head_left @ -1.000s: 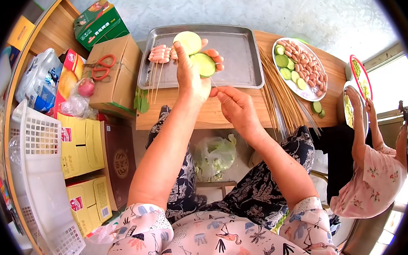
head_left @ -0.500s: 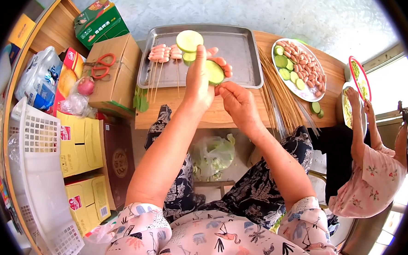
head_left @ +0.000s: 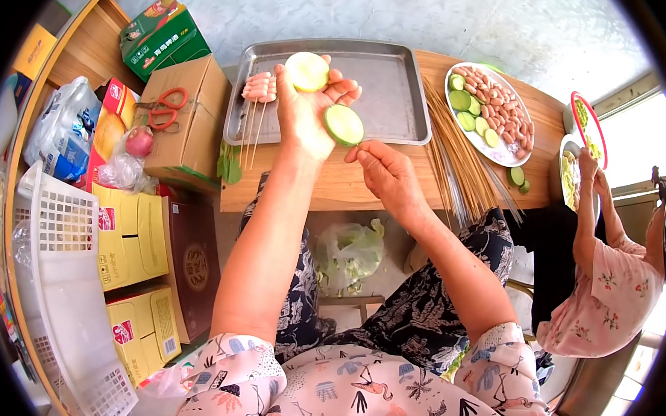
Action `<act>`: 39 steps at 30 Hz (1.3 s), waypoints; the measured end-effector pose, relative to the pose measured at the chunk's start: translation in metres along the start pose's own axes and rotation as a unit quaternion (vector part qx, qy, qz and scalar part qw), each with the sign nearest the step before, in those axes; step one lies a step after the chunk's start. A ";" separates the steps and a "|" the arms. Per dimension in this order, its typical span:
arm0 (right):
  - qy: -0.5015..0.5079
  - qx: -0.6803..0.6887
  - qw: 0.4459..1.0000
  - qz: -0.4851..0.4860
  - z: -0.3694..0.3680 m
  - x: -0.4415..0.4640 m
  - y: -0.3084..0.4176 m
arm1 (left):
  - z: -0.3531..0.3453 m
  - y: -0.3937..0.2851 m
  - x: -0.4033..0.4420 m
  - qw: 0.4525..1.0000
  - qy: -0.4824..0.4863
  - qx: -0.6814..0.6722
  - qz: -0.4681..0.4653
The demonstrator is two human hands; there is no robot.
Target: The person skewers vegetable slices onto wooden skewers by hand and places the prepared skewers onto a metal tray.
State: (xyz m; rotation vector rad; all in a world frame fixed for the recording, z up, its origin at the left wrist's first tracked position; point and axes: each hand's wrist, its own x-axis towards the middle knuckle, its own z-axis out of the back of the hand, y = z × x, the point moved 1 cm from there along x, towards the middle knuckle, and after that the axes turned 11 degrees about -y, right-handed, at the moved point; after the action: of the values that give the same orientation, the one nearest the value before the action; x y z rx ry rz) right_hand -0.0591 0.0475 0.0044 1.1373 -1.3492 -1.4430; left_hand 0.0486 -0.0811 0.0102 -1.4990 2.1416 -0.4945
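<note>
Your shirt is pale pink, printed with flamingos and palms; your trousers are black with a white pattern. You see slices with pale green faces and darker green rims, pink sausages, tan skewers, a grey tray and a brown, wood-grained surface.

Green carton, upper left; red-handled scissors atop brown cardboard box; red onion near scissors; white perforated plastic basket beside yellow cartons.
</note>
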 end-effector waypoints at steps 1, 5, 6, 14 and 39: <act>-0.002 -0.004 1.000 0.001 0.000 0.000 0.000 | 0.000 0.001 0.000 0.999 0.009 -0.030 0.005; -0.006 -0.026 1.000 0.005 -0.002 0.000 0.004 | -0.005 -0.006 -0.006 0.998 0.004 -0.069 0.001; -0.004 -0.030 1.000 0.006 -0.002 0.000 0.005 | -0.006 -0.008 -0.007 0.998 0.003 -0.069 0.000; -0.020 -0.085 0.995 0.042 -0.004 -0.001 0.002 | -0.001 -0.004 -0.005 0.998 -0.010 -0.064 -0.016; -0.071 -0.081 0.991 0.080 0.004 0.011 -0.001 | -0.014 0.013 -0.018 1.000 0.002 0.010 0.011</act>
State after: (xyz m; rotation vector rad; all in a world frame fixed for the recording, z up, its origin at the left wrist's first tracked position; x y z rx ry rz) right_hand -0.0656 0.0375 0.0026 0.8164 -1.3598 -1.5079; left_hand 0.0360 -0.0593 0.0178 -1.4640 2.1481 -0.5097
